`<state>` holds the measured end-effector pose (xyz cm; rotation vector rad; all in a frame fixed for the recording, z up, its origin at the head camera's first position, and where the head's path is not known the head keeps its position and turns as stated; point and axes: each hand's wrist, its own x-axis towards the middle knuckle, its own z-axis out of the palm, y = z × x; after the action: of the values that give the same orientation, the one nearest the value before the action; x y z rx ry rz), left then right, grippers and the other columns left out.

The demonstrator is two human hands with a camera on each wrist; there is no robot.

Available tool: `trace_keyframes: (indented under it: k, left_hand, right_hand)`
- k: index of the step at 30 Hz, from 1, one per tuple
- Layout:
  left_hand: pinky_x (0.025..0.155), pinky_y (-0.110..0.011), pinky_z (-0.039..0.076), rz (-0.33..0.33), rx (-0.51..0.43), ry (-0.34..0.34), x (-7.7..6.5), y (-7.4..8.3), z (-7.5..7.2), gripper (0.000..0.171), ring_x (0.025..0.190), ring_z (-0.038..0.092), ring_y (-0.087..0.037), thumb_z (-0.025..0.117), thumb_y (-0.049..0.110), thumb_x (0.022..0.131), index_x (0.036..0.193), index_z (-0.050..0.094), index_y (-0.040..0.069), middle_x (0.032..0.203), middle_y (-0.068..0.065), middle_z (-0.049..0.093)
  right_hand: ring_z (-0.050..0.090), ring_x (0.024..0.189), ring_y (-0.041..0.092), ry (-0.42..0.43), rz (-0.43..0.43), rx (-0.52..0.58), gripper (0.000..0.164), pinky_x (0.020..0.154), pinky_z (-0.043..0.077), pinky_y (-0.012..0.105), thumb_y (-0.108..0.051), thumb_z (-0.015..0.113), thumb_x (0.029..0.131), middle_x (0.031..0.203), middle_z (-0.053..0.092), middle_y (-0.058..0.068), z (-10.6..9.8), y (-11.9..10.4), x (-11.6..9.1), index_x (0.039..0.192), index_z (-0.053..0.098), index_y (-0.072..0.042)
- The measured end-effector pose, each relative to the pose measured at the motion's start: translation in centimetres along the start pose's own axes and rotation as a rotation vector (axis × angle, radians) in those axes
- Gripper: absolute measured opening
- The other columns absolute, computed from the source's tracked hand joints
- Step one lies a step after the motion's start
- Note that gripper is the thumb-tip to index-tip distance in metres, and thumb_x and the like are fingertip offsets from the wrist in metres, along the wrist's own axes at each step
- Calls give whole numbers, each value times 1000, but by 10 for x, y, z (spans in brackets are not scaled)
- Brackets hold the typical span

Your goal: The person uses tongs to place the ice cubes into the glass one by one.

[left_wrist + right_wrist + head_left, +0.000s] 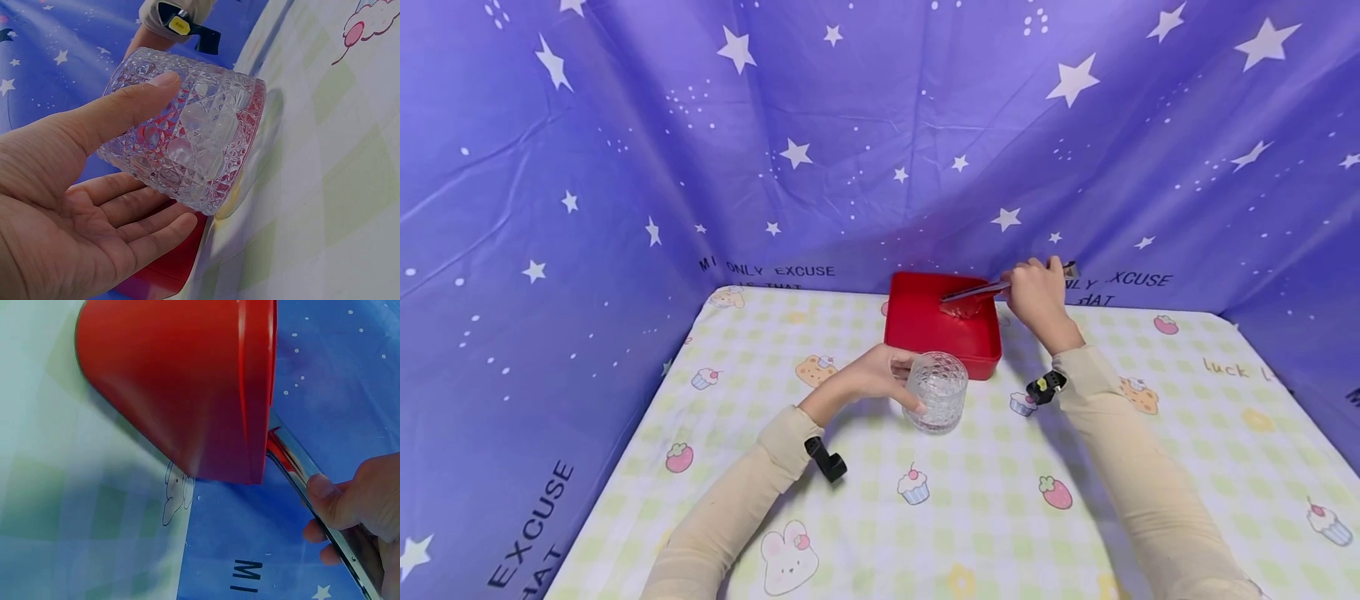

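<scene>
Metal tongs point(977, 291): where in the head view are they lying, and what is holding them?

"They are slanting over the rim of the red box point(908, 323), tips inside, with the right hand point(1039, 298) gripping the outer end. A clear piece point(964, 309) is showing beneath the tips; whether they are clamping it, I cannot tell. The left hand point(877, 375) is holding a clear glass point(942, 396), which is standing on the checked cloth point(865, 529), just on the near side of the box."

And what is the left wrist view showing?

"The thumb point(134, 103) is lying across the faceted wall, with fingers extending along another side, so the hand is cupping rather than clenching. Such a glass is probably feeling rigid, rather heavy and breakable, its relief likely aiding friction. Low on the wall, thumb facing fingers, is seeming the steadier hold."

What is the right wrist view adding?

"Thumb and fingers are clasping the shiny tongs outside the box, while a narrow gap is separating the two arms near its wall. They are presumably handling as light and springy, perhaps slippery when wet; gripping around mid-length, across both arms, is likely giving better control."
</scene>
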<state>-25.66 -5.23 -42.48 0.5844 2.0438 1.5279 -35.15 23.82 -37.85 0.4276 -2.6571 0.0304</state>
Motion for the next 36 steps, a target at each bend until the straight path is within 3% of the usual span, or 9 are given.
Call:
trace_keyframes:
  k: [14,19,25,32,36]
  left_hand:
    - [100,-28,58,5,10,0,1,0,1,71,114,68,-20,90,-2,69,135,65,3,127,-13,72]
    - [101,-29,58,11,-2,5,0,1,0,69,115,68,-22,89,-2,69,134,65,3,126,-14,72]
    - [101,-29,57,-1,15,0,-2,-5,2,68,115,67,-20,89,1,71,135,65,3,127,-13,72]
    - [100,-28,58,11,9,11,-1,-4,2,69,114,68,-19,89,-1,70,135,65,3,126,-12,72]
    - [100,-28,58,8,17,2,0,-1,0,70,114,68,-18,89,-1,70,135,65,4,126,-12,72]
  right_hand:
    - [59,75,36,24,57,19,15,80,39,56,-2,63,84,69,68,16,4,-2,-5,82,77,-6]
    - [58,75,37,38,45,7,18,82,39,56,1,58,80,68,67,16,5,-4,0,76,74,-5]
    - [59,74,35,-25,32,-20,19,81,40,55,-1,57,81,72,69,16,6,-10,4,79,76,-4]
    - [59,75,35,32,-5,-28,16,80,40,53,-1,59,81,70,67,17,3,-12,8,74,73,-3]
    - [59,76,35,25,0,-31,13,80,40,53,-3,63,82,74,69,17,-2,-9,9,80,76,-4]
